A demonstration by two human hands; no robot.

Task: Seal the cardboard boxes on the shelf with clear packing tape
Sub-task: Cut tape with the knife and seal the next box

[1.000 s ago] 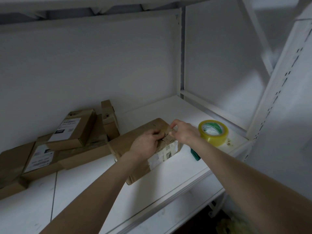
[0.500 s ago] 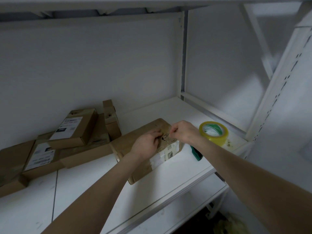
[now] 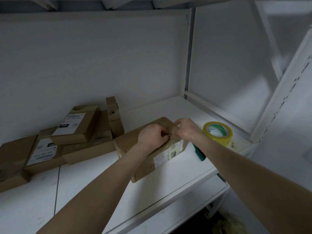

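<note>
Down on the white shelf, right of centre, flat on its broad face: cardboard box in play. Glossy banding across its near end and around the label (tape already on, by the look of it), so judged partway sealed, with the far top edge the likely job in hand.

Left hand curled tight, fingertips pinched down onto the box top. Right hand likewise curled, thumb and forefinger nipping at the same spot from the other side. Contents of that pinch too small to tell: a loose tape end, perhaps, but only a guess.

Box directly beneath both hands and touching them, fingertips meeting near its far right corner.

Tape roll lying flat, hole up, just beside the right wrist, touched by neither hand. Green tool between roll and box, partly hidden by the forearm.

Off to the left, well apart: stack of other boxes, labels up, one on edge behind. Sealed or not, impossible to say from here. Probably a fair amount left to do.
</note>
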